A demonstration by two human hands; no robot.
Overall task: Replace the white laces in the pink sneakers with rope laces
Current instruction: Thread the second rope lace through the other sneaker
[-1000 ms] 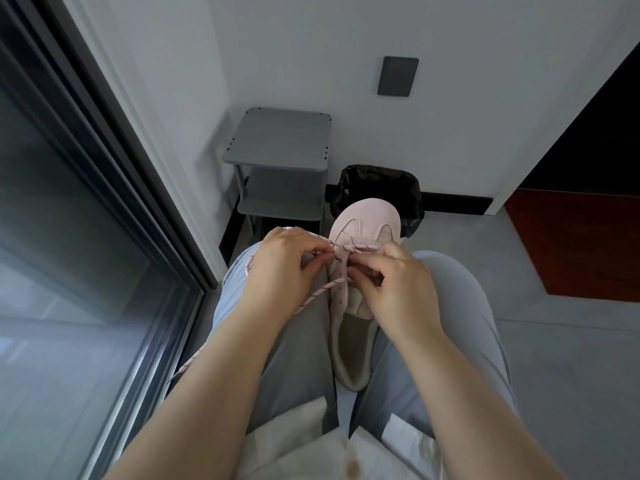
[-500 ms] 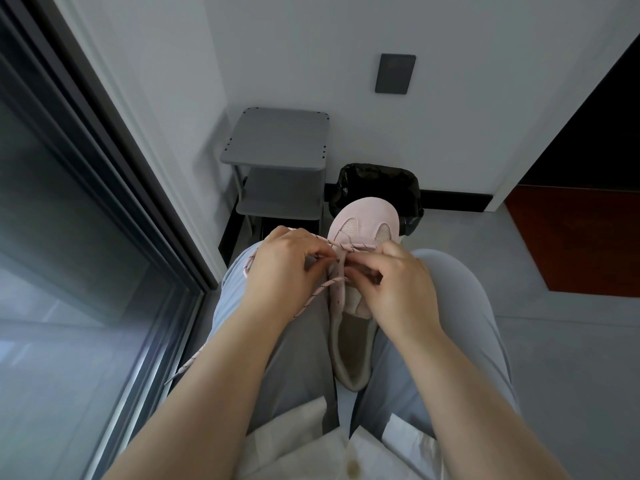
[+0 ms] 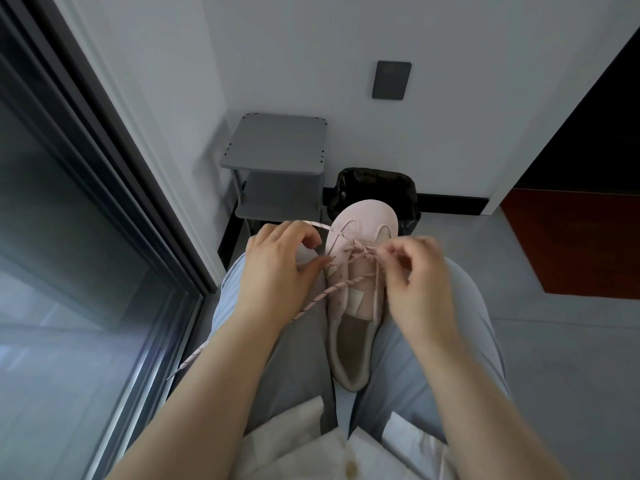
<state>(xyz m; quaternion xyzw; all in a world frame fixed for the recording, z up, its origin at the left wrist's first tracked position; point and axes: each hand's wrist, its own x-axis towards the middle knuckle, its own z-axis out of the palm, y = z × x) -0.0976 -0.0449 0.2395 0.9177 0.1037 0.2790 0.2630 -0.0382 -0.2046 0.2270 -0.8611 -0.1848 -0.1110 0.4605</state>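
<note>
Grey floor (image 3: 540, 358) and white wall (image 3: 450, 140) lie behind. A pink mesh-toed sneaker (image 3: 358, 299) is wedged between the thighs (image 3: 298, 362), toe away, freeing both hands. A dark-flecked pink rope lace (image 3: 325, 293) is pinched near the toe by the right hand (image 3: 419, 282); whether the left hand (image 3: 273, 268) grips it cannot be told.

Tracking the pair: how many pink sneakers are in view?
1. The pink sneaker lies on the lap between the thighs, toe toward the black bin. A second may be out of frame.

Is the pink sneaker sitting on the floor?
No, the pink sneaker lies on the person's thighs, toe pointing away from them.
</note>
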